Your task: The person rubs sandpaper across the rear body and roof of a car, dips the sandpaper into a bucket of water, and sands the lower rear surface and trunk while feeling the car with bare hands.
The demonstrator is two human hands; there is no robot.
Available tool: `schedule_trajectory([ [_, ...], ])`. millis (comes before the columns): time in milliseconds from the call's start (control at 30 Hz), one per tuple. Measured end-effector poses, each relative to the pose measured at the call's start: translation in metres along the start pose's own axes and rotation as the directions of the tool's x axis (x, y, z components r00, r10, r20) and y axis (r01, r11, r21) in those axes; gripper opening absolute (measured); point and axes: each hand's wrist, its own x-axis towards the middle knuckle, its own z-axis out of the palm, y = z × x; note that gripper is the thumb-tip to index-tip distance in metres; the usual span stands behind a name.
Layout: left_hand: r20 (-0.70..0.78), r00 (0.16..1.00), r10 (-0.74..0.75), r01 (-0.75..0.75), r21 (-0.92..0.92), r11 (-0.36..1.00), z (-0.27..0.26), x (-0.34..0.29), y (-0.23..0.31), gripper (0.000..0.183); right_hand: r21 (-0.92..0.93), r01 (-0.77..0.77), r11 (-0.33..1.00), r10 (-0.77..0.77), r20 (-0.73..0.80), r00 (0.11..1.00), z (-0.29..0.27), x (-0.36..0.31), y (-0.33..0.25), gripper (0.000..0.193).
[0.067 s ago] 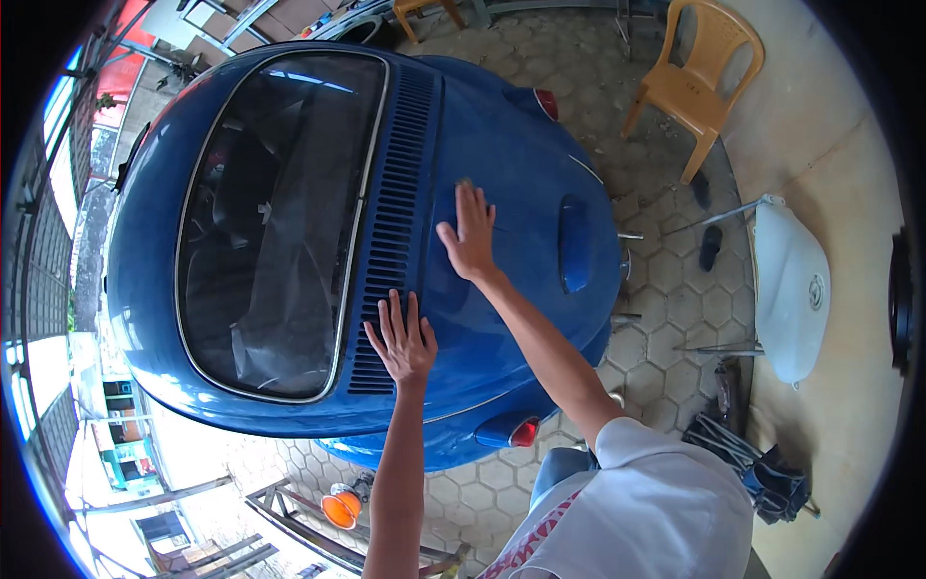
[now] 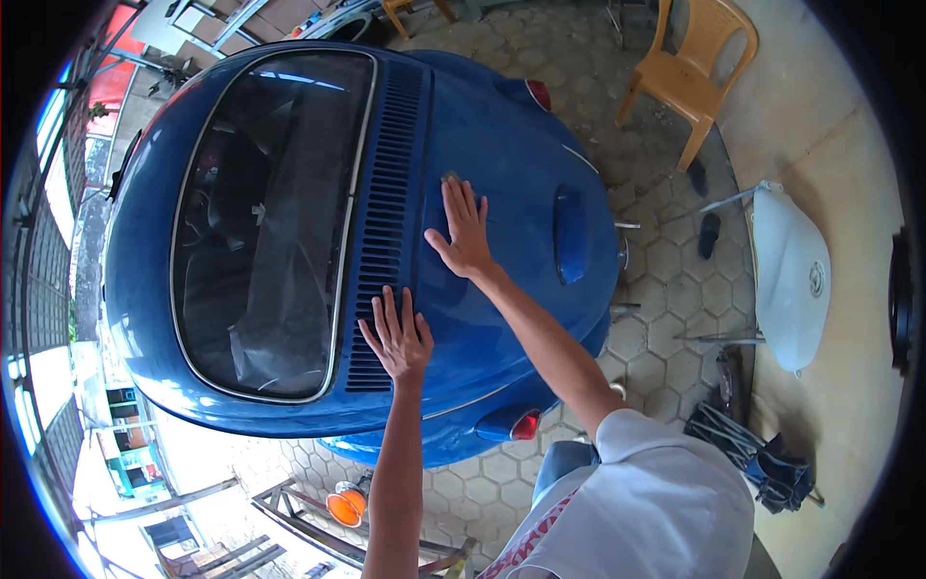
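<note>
The rounded rear of a blue car [image 2: 521,193] lies beneath both of my hands. My left hand [image 2: 398,347] rests flat with spread fingers at the near end of the slotted air vent [image 2: 378,212], under the rear window [image 2: 270,222]. Farther off and to the right, my right hand [image 2: 465,236] lies flat on the blue engine lid, fingers stretched out and thumb apart. A small greyish edge shows at its fingertips; what it is, I cannot make out. To the right of that hand is the raised blue housing [image 2: 571,236] on the lid.
Red tail lights [image 2: 526,425] stick out at the car's corners. On the right are a tan plastic chair [image 2: 690,82], a white fuel tank [image 2: 791,280] on a metal stand, a dark slipper [image 2: 709,236] and a folded frame with dark cloth [image 2: 776,473]. An orange lamp [image 2: 345,507] stands below the car.
The whole view has shifted slightly, so the car and chair appear a little farther left. Both hands stay flat on the car, with hardly any movement against its surface.
</note>
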Motion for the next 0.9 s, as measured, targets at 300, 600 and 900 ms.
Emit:
schedule_trajectory([
  [300,-0.016,1.0,0.019,-0.019,-0.003,1.0,0.003,0.004,0.001,0.045,-0.191,0.001,0.982,0.063,0.331,0.942,-0.064,-0.132,0.107,0.096],
  [600,-0.042,0.999,0.012,-0.012,0.016,1.0,0.004,0.002,-0.004,0.043,0.015,-0.242,0.97,0.241,0.012,0.97,-0.02,-0.139,0.075,0.098],
  [900,-0.027,0.997,-0.068,0.067,-0.024,0.997,-0.004,0.001,-0.005,0.042,-0.097,-0.077,0.992,0.094,0.187,0.978,-0.004,-0.244,0.053,0.092],
])
